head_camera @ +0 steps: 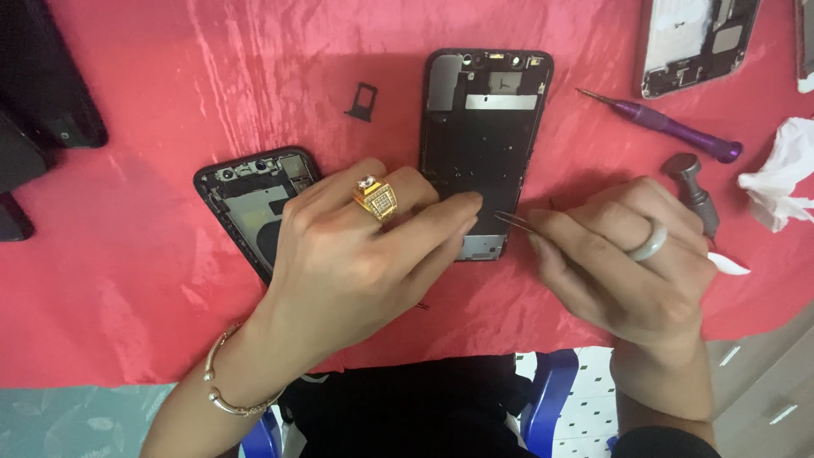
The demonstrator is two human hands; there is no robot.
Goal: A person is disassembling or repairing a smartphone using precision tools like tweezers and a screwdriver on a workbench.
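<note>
The black phone frame (483, 144) lies flat on the red cloth (127, 254), stripped open, its top end pointing away from the person. The left hand (356, 246) rests on its lower left edge, fingers together and pressing down. The right hand (619, 254) pinches a pair of tweezers (513, 222) — fingers clamped on them, tips at the frame's lower right edge. Under the left hand lies a second opened phone (254, 195), tilted. A small SIM tray (362, 102) sits above it, and a purple screwdriver (670, 127) lies right of the frame — beside a grey one (694, 191) and a crumpled tissue (784, 174).
</note>
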